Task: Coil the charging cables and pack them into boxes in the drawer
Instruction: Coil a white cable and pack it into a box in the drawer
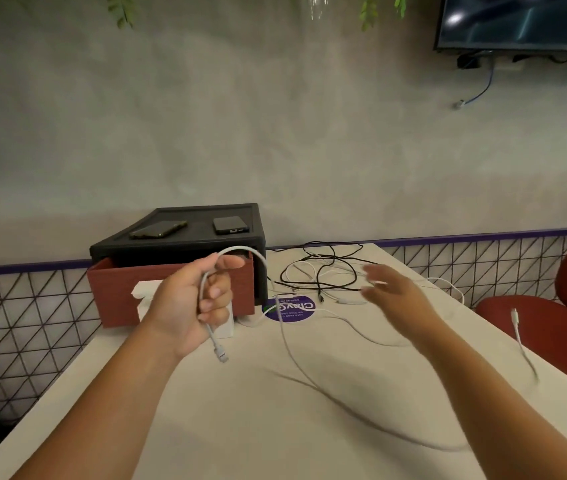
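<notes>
Over the near end of the white table (240, 427), the left hand (185, 306) has its fingers curled tight round 1 white cable (240, 250), with the plug (221, 355) hanging below the fist, in front of the open red drawer (119, 292). The rest of the cable trails right over the table, near a messy pile of cables (323, 275), and the blurry right hand (393, 292) looks spread open, holding nothing. The long loose tail could catch on that pile and drag it along, or twist.

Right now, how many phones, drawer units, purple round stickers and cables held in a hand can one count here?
Phones: 2
Drawer unit: 1
Purple round sticker: 1
White charging cable in the left hand: 1
Total: 5
</notes>
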### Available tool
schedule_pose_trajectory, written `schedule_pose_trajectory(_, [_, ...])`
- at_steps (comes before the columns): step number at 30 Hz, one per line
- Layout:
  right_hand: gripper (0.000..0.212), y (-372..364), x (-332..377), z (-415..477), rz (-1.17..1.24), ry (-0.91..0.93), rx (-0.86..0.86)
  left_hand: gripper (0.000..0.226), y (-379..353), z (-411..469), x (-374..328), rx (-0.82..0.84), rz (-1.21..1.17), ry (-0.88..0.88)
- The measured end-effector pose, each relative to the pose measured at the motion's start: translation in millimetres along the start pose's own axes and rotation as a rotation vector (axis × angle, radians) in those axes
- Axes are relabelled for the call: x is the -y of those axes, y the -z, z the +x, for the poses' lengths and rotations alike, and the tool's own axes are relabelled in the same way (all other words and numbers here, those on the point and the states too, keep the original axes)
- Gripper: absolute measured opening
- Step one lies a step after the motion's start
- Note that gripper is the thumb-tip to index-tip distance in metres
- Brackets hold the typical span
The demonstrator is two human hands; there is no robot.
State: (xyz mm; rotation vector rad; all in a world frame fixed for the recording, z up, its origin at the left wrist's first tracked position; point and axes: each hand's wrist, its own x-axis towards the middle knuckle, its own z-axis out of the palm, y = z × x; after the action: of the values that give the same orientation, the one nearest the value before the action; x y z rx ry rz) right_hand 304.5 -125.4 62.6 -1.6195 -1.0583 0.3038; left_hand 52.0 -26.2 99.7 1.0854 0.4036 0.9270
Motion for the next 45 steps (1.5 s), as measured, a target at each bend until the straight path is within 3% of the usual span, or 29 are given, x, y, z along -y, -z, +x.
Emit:
schedule_pose_trajectory(4, [0.043, -53.3, 45.7, 6.5, 0.102, 0.121, 0.298, 0.032, -17.7, 16.8, -1.9, 0.079, 0.004, 0.017])
schedule_pose_trajectory(7, [0.022, -73.7, 59.9, 21.9, 0.197, 0.203, 0.36, 0.03, -20.2, 32.8, -4.5, 0.106, -0.024, 0.001])
schedule_pose_trajectory(12, [0.017, -68.2, 56.2, 60.4, 0.279, 0.255, 0.047, 0.026, -10.1, 58.8, -9.1, 0.05, -0.016, -0.047])
schedule_pose_trajectory(17, [0.025, -47.4, 49.6, 86.9, 0.088, 0.28, -0.326, 0.02, -5.5, 79.5, -0.6, 0.029, 0.184, -0.06])
schedule_pose_trajectory(20, [0.025, -47.4, 43.8, 92.0, -0.028, 0.274, -0.386, 0.021, -7.1, 87.2, 4.3, 0.098, 0.072, -0.074])
schedule_pose_trajectory(24, [0.017, -68.1, 36.3, 89.8, -0.175, 0.302, -0.174, 0.027, -11.9, 95.3, 4.0, 0.144, -0.2, -0.16])
schedule_pose_trajectory(28, [0.02, -86.2, 36.5, 84.8, -0.255, 0.275, 0.229, 0.028, -10.2, 94.4, 3.6, 0.094, -0.326, -0.234])
schedule_pose_trajectory(32, [0.031, -111.0, 47.8, 71.8, -0.348, 0.325, 0.393, 0.03, -4.7, 89.9, -0.7, 0.072, -0.416, -0.299])
schedule_pose_trajectory(38, [0.028, -128.2, 66.9, 47.1, -0.43, 0.258, 0.73, 0.03, 2.8, 80.6, -4.8, 0.083, -0.166, -0.504])
schedule_pose_trajectory(41, [0.019, -119.1, 79.5, 37.0, -0.456, 0.257, 0.906, 0.017, 9.8, 78.2, -3.3, 0.174, 0.018, -0.599])
schedule_pose_trajectory(43, [0.033, -110.1, 85.9, 32.2, -0.54, 0.266, 0.929, 0.018, 12.7, 78.6, 0.9, 0.187, 0.172, -0.617])
schedule_pose_trajectory(45, [0.017, -99.4, 93.4, 27.9, -0.618, 0.355, 0.83, 0.019, 12.8, 80.7, 7.4, 0.139, 0.39, -0.614])
